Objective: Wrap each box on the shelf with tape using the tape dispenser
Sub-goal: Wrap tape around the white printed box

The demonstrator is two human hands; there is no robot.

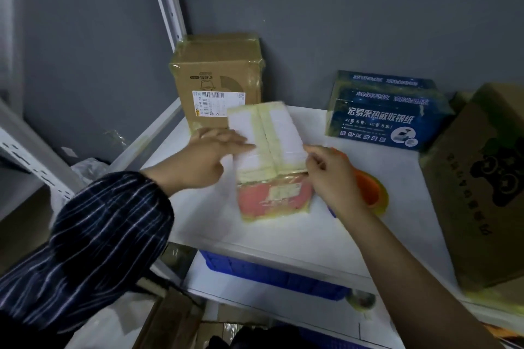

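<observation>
Left hand (211,147): fingers straight and flat, tips resting on the left part of the white box (272,139) top; it clasps nothing.
Right hand (330,176): fingers curled in at the box's upper right edge; whether they pinch tape, the edge or nothing, I cannot tell.
Box position: on the shelf (283,235), about mid-width, between the two hands and nearer the front lip than the wall.
Box state: yellowish tape already bands the top lengthwise and crosswise, and rims the pink end.
Long axis: runs away from the person toward the back wall, with the far end swung slightly left; the pink end faces the person and the white top faces up.
Step in hand: probably smoothing or finishing a strip on this box.
Doing it well: keep the left fingers pressing so the box cannot skid. Rub from the centre seam outward to chase out bubbles. Draw any loose end taut along the long axis before folding it over the edge.
Tape dispenser (370,188): orange, lying on the shelf just right of the box, partly hidden behind the right hand.
Neighbours: brown carton (215,76) at back left, blue box (388,110) at back right and large carton (482,178) at far right, all with yellowish tape along their edges.
Below: blue crate (269,272) under the shelf.
</observation>
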